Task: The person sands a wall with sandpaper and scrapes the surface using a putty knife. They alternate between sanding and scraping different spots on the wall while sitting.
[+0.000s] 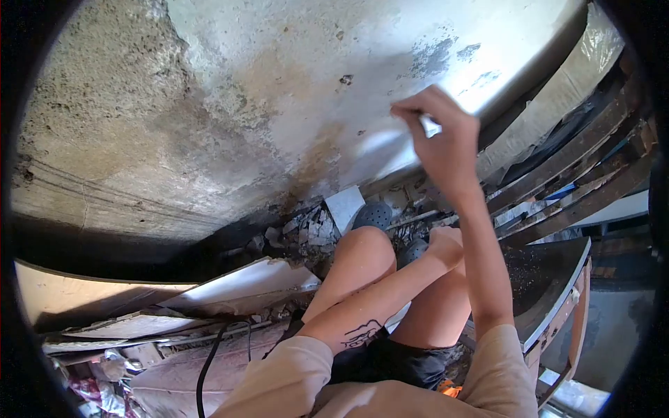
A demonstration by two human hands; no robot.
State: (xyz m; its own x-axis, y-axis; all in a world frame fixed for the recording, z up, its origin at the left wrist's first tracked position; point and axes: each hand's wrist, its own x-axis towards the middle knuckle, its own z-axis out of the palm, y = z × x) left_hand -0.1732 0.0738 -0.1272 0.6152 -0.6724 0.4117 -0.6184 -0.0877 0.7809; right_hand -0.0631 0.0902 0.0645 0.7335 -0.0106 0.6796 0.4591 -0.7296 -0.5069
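My right hand (449, 143) is raised in front of the stained wall (300, 90). Thumb and fingertips meet in a pinch, and whatever they hold, if anything, is too small to name. Lower down, my left hand (446, 245) rests by my right knee, partly behind the right forearm. Its fingers are curled in, and their inner side is hidden from me. Both knees are bent beneath my arms. Grey perforated clogs (373, 215) show beyond the knees.
Rubble and a white tile piece (344, 207) lie along the wall's foot. Broken boards (237, 285) lean at the left, near a black cable (208, 369). On the right stand a dark-topped table (547, 279) and stacked wooden slats (564, 174).
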